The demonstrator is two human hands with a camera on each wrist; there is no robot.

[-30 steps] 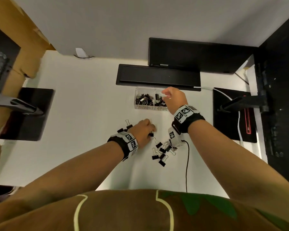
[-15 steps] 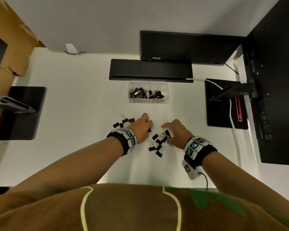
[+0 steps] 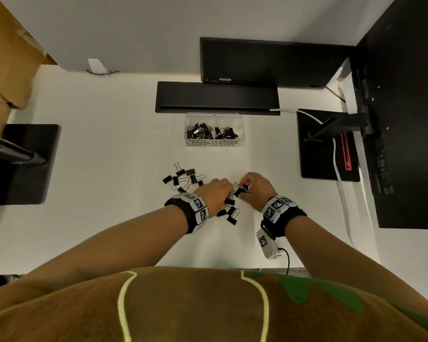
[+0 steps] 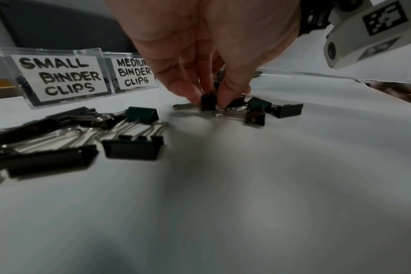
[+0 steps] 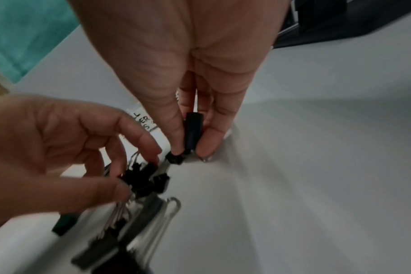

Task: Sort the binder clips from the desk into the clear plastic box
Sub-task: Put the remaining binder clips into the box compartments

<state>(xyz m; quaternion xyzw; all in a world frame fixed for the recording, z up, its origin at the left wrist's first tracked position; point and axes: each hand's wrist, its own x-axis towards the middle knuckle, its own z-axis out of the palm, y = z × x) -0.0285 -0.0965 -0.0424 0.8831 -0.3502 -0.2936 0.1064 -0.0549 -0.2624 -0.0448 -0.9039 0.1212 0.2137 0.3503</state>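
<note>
A clear plastic box [image 3: 214, 115] stands mid-desk with two labelled compartments, small [image 4: 59, 77] and medium [image 4: 134, 75], both holding black binder clips. Loose clips lie in a left group [image 3: 183, 178] and a nearer pile [image 3: 230, 215]. My right hand [image 3: 242, 188] pinches one black clip [image 5: 194, 129] between thumb and finger, low over the desk at the pile's far edge. In the left wrist view that right hand [image 4: 209, 100] holds the clip [image 4: 208, 104] on the surface. My left hand [image 3: 229, 193] is curled beside it, its thumb and fingers [image 5: 153, 152] closed on small black clips [image 5: 139, 178].
A black bar [image 3: 218, 97] and a monitor [image 3: 269, 62] stand behind the box. Black stand plates sit at the left [image 3: 22, 164] and right [image 3: 329, 149], with a white cable [image 3: 339, 169] across the right one. A cardboard box [image 3: 8, 58] is far left.
My right hand came back from over the box to the clip pile and closed on a clip. The left hand stayed at the pile.
</note>
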